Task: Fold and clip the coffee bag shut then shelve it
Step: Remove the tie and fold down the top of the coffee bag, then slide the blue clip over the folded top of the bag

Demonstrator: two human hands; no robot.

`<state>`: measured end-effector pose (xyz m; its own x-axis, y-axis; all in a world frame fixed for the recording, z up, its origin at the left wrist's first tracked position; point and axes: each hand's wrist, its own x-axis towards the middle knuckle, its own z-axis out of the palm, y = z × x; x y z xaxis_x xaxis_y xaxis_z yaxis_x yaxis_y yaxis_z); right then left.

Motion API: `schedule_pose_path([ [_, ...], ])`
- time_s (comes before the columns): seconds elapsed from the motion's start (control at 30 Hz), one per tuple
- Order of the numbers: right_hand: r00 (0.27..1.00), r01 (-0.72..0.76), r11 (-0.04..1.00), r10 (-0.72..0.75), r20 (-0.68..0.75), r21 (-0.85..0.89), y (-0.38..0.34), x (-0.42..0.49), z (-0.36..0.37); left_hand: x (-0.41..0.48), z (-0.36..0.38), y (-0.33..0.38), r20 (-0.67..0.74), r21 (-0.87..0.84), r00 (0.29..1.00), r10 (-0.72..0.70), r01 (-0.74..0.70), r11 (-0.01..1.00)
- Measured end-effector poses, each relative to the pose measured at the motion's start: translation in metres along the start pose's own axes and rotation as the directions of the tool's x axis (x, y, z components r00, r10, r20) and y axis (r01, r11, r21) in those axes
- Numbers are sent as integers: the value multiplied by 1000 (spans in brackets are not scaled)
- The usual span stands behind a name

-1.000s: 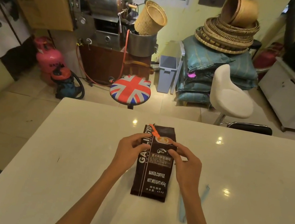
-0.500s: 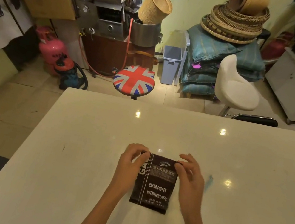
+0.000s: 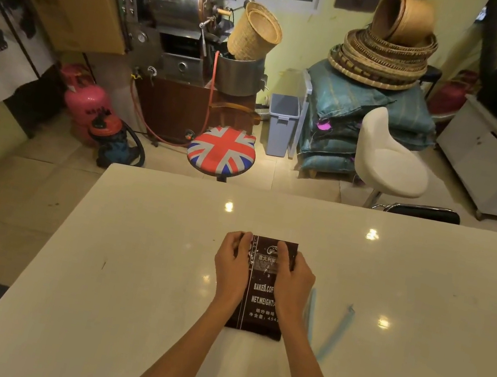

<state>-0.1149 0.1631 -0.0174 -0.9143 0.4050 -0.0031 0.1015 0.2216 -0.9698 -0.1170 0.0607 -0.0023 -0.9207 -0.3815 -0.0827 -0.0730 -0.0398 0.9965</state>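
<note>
Coffee bag (image 3: 261, 293): flat on white tabletop (image 3: 133, 267) — top edge folded.
Left hand (image 3: 232, 260): closed on bag's upper left edge.
Right hand (image 3: 293, 272): pressing bag's upper right.
Blue clip (image 3: 335, 333): right of bag — on tabletop.

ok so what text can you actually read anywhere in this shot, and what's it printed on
"BAKED.COF", cut off by the right hand: front of the dark brown foil coffee bag.
"NET.WEIGHT:", rest hidden: same bag.
Chinese lines and the logo on the bag: too small to read.
Pink gas cylinder markings: blurred.

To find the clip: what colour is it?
Light blue clip, lying right of the coffee bag; the head view shows it.
</note>
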Motion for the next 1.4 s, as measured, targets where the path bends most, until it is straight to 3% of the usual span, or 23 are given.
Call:
schedule_pose_path([
  [0.13, 997, -2, 1000, 4, -78, 15, 3, 6, 3, -4, -6, -13, 192, 62, 980, -57, 46, 997],
  [0.3, 998, -64, 993, 63, 15, 102, -2, 2, 7, -2, -4, -21, 72, 139, 997, 13, -23, 990],
  [0.4, 994, -39, 999, 36, 105, 25, 3, -8, 7, 3, -2, -21, -9, 113, 999, 36, -35, 993],
  [0.47, 997, -10, 1000, 12, 78, -22, 7, -12, 9, 4, -1, -22, -34, 109, 998, 50, -46, 993],
  [0.83, 991, -45, 994, 32, -129, -96, 16, -3, 20, 2, -11, -27, 108, 137, 994, -11, -4, 991],
  [1.1, 991, -112, 994, 111, -74, -13, 14, -1, 16, -1, -10, -35, 90, 167, 996, 8, -23, 986],
  [1.23, 996, -50, 975, 65, 63, -219, 6, -2, -13, 0, -12, -36, 119, 173, 993, 25, -45, 984],
  [1.3, 996, 8, 883, -46, -71, -469, 9, -12, -45, 0, -12, -38, 123, 170, 992, 25, -46, 984],
  [1.4, 973, -71, 655, -121, -197, -753, 25, -52, -83, 1, -13, -41, 124, 164, 992, 23, -43, 985],
])
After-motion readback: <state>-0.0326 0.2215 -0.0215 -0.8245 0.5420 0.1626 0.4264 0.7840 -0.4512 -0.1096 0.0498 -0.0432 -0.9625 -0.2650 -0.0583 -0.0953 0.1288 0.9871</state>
